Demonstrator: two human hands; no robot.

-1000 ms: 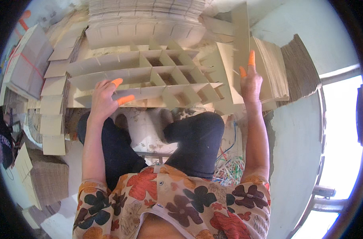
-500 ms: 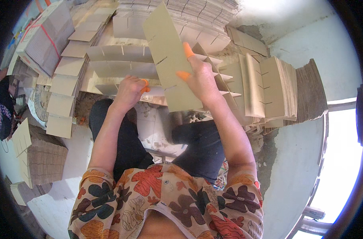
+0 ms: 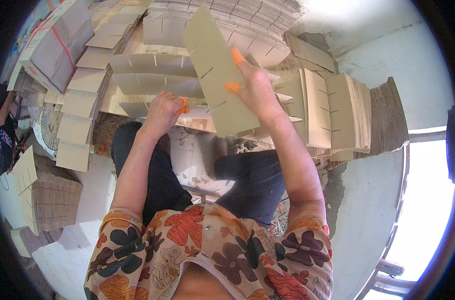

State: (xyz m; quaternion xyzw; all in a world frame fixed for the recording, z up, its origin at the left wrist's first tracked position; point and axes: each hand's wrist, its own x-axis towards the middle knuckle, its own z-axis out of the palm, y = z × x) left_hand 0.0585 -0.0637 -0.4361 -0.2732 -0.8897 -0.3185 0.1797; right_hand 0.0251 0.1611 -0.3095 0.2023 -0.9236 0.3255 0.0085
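Note:
My right hand [image 3: 260, 95] grips a slotted cardboard strip [image 3: 215, 75], with orange covers on the thumb and a finger. The strip is tilted, its upper end leaning left and away from me. My left hand [image 3: 163, 114] is closed over the nearest upright cardboard strip [image 3: 135, 109], and an orange cover shows on one digit. Its fingertips are mostly hidden. Beyond it, more slotted strips [image 3: 157, 85] stand on edge in rows. Crossing strips [image 3: 283, 98] stick out beside my right hand, partly hidden by it.
Stacks of slotted cardboard [image 3: 350, 112] stand on the right, and another long stack [image 3: 237, 15] lies at the back. Overlapping cardboard pieces [image 3: 80, 103] run along the left, near a box with red strapping [image 3: 57, 47]. A bundle [image 3: 55, 197] sits lower left.
My right hand has moved slightly right, and the held strip's lower end has swung right, so it slants more. My left hand has hardly moved.

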